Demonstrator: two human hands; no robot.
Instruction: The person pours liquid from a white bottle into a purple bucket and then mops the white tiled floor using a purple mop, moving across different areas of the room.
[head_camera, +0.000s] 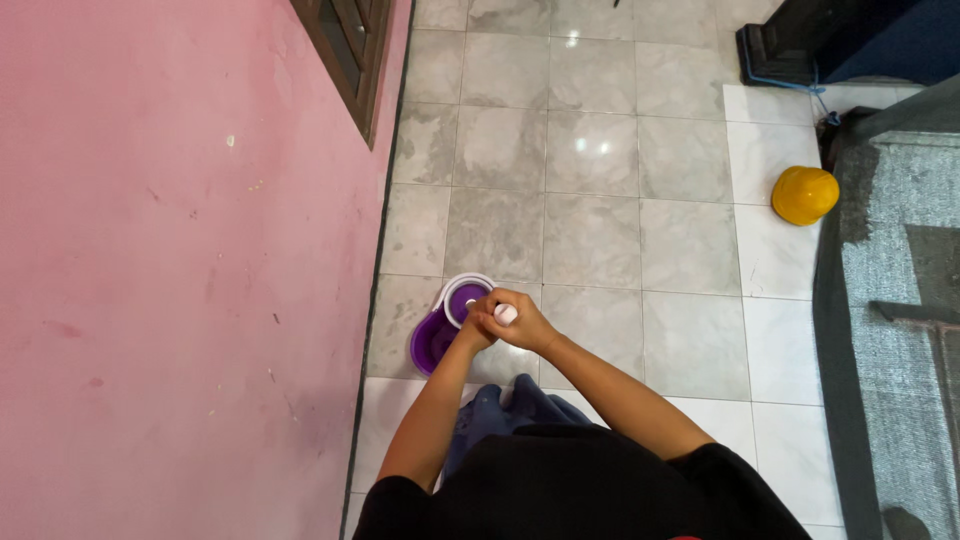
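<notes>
2 surfaces fill most of the view: pink wall (170, 250) at left, grey tiled floor (590, 230) with damp patches. Dark window frame (350, 50) set in wall. Grey mat (900, 330) at right; yellow helmet (804, 194) beside it. Purple bucket (435, 338) on floor near wall. Left hand (478, 325) and right hand (520, 320) both clenched around white handle tip (506, 314) directly above bucket.
</notes>
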